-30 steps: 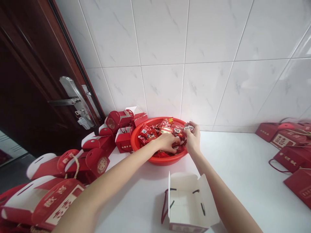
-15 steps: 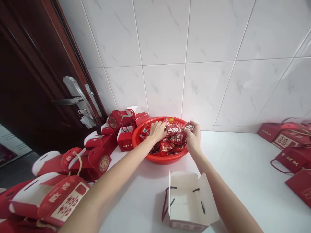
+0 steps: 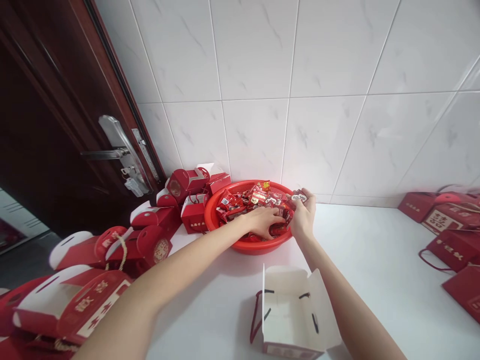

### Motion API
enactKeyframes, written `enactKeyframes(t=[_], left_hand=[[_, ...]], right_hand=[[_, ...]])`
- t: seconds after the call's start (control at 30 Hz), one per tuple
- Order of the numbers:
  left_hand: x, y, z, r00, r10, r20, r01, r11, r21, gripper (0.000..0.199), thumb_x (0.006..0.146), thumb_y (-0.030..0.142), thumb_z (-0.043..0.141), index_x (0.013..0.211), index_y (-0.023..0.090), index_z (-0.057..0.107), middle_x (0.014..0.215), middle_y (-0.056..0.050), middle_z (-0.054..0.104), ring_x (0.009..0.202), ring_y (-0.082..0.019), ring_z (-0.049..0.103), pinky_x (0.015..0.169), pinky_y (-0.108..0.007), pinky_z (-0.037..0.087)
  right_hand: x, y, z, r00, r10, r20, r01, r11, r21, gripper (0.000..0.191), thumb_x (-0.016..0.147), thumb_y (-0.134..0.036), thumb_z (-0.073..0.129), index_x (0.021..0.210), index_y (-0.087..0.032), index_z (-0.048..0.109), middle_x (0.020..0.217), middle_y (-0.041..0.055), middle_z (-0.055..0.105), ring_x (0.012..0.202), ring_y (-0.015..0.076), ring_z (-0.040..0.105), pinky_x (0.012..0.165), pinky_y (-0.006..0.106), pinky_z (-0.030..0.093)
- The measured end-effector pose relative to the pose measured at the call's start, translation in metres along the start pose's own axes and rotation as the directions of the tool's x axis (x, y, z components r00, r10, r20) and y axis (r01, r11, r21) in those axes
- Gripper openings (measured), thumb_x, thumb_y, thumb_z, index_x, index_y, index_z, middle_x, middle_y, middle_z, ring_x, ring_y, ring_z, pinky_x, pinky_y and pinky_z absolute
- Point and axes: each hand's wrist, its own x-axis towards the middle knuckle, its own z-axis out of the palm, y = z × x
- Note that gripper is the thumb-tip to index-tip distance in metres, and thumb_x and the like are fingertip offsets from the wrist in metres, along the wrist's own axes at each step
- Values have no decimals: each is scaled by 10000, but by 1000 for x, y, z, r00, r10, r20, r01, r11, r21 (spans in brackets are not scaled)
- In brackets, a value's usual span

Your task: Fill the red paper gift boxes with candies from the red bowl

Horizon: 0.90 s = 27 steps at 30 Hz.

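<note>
A red plastic basket point(image 3: 258, 246) heaped with red-wrapped candies point(image 3: 258, 196) stands against the wall. My left hand point(image 3: 264, 221) reaches into it, fingers spread and curved down over the candies near its right side. At the basket's right rim, my right hand point(image 3: 304, 215) is closed on wrapped candy point(image 3: 299, 195), pinched between thumb and fingers. In front of the basket sits an open-topped gift box point(image 3: 290, 312), white inside, with dark cord ends through its walls and a dark red cord handle on its left.
Red gift boxes point(image 3: 157, 220) are piled along the left, some with rope handles. More red boxes point(image 3: 450, 247) stand at the right. Behind the white table point(image 3: 360, 250) rises a tiled wall point(image 3: 322, 145). A dark door point(image 3: 56, 115) with a metal handle is at the left.
My left hand has moved right and slightly down across the candies, its fingers now spread lower among them. My right hand has shifted slightly right, still holding candy. The gift box stays put.
</note>
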Motion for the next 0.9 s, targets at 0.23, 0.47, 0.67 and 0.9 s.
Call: enactKeyframes(t=[0.23, 0.47, 0.67, 0.9], left_hand=[[8, 9, 4, 996, -92, 11, 91, 993, 81, 447, 826, 418, 679, 1219, 204, 679, 1119, -160, 705, 911, -357, 692, 748, -430, 509], [10, 6, 2, 977, -203, -64, 205, 978, 27, 204, 922, 393, 602, 930, 225, 719, 955, -109, 752, 918, -315, 713, 774, -378, 501], [4, -4, -9, 919, -391, -55, 382, 916, -121, 258, 979, 385, 478, 952, 223, 677, 939, -75, 747, 951, -286, 703, 755, -329, 488], [4, -15, -12, 835, -532, -140, 504, 842, -191, 258, 987, 331, 455, 1044, 228, 684, 1113, -91, 743, 1071, -296, 685, 850, -359, 509]], right_hand=[[0, -1, -2, 1000, 1, 1, -1, 999, -36, 517, 635, -261, 576, 1150, -244, 521, 839, -33, 540, 786, 164, 580, 731, 311, 507], [1, 2, -2, 999, -31, -6, 31, 999, -36, 492, 630, -282, 571, 1120, -246, 533, 793, -44, 497, 774, 162, 567, 718, 312, 495], [-1, -5, -1, 1000, 8, 26, -8, 1000, 11, 488, 608, -250, 569, 1094, -236, 533, 807, -36, 550, 797, 169, 615, 782, 331, 514], [-2, -5, -1, 998, 37, 45, -37, 999, -7, 518, 610, -245, 592, 1126, -235, 544, 805, -41, 557, 757, 163, 604, 736, 323, 515]])
